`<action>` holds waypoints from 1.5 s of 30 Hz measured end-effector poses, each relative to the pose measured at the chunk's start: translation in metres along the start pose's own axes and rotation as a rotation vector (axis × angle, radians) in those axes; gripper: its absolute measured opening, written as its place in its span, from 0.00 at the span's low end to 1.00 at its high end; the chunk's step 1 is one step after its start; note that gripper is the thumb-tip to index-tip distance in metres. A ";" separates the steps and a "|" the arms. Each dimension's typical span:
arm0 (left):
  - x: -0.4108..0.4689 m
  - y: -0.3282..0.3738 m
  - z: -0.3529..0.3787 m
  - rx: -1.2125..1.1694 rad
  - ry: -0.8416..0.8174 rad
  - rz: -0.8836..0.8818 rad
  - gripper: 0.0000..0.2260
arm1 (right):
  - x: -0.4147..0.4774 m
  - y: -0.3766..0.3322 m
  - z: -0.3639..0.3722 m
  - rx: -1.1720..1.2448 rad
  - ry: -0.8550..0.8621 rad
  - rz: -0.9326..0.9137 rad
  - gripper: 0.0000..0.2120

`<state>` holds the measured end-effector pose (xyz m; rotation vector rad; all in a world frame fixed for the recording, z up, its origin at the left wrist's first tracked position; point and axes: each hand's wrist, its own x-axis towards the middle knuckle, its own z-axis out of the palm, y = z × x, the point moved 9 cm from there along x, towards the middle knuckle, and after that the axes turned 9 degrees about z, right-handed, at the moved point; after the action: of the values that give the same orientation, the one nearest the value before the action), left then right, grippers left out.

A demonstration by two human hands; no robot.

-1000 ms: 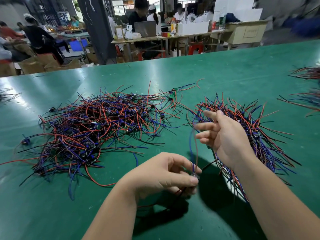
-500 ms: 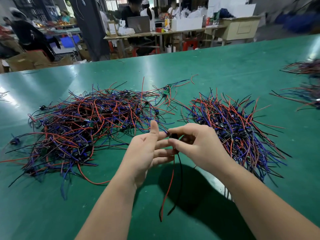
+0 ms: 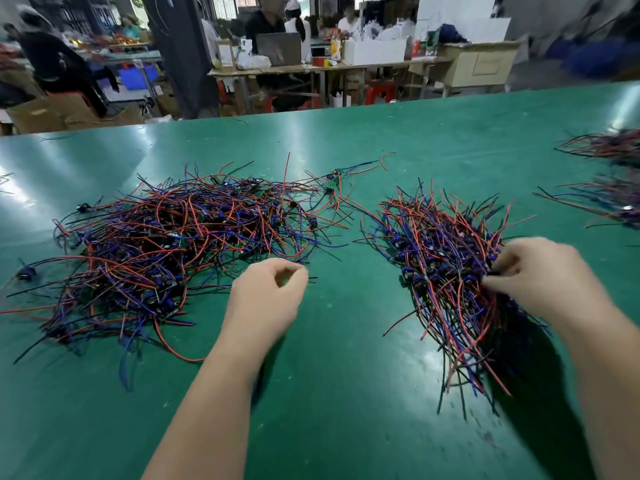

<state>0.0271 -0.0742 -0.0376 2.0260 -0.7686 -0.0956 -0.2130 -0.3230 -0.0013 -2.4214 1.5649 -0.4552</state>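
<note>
On the green workshop table [image 3: 329,393], our right hand [image 3: 540,275] pinches a black-tipped wire lead [image 3: 491,273] onto the combed red, blue and black wire bundle [image 3: 446,271] near the right edge, apparently lying far-to-near like its neighbours so the stack stays tidy, while our curled left hand [image 3: 266,292] hovers at the tangled wire heap [image 3: 166,244], and we cannot tell whether it holds a strand.

Bare table [image 3: 349,306] between wire piles [image 3: 173,244]

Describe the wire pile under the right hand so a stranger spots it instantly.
On the green table lie heaps of red, blue and black wires. Take the right pile of the two nearest, which the right hand pinches: narrower, wires combed lengthwise, unlike the sprawling tangle to its left.
</note>
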 end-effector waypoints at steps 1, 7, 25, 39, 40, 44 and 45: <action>-0.001 0.000 -0.001 0.105 -0.015 0.018 0.04 | 0.000 0.004 0.008 -0.037 -0.038 0.012 0.11; -0.001 -0.019 0.001 0.490 -0.110 -0.048 0.17 | 0.004 0.001 0.017 -0.093 -0.115 0.043 0.12; 0.013 -0.013 -0.010 0.292 0.038 0.141 0.02 | -0.068 -0.159 0.046 0.287 -0.042 -0.583 0.06; -0.035 0.084 -0.010 -0.199 0.258 0.668 0.07 | -0.065 -0.154 0.058 1.214 -0.487 -0.357 0.07; -0.029 0.075 -0.018 -0.192 0.308 0.600 0.08 | -0.061 -0.149 0.056 1.300 -0.490 -0.295 0.06; -0.003 0.034 -0.006 -0.119 0.073 0.312 0.11 | -0.047 -0.138 0.058 1.549 -0.592 -0.098 0.08; -0.002 0.028 0.004 -0.099 -0.037 0.276 0.11 | -0.047 -0.138 0.059 1.579 -0.610 -0.077 0.09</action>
<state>0.0109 -0.0865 -0.0183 1.8121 -1.0388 -0.0118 -0.0926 -0.2233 -0.0142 -1.1379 0.4014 -0.5517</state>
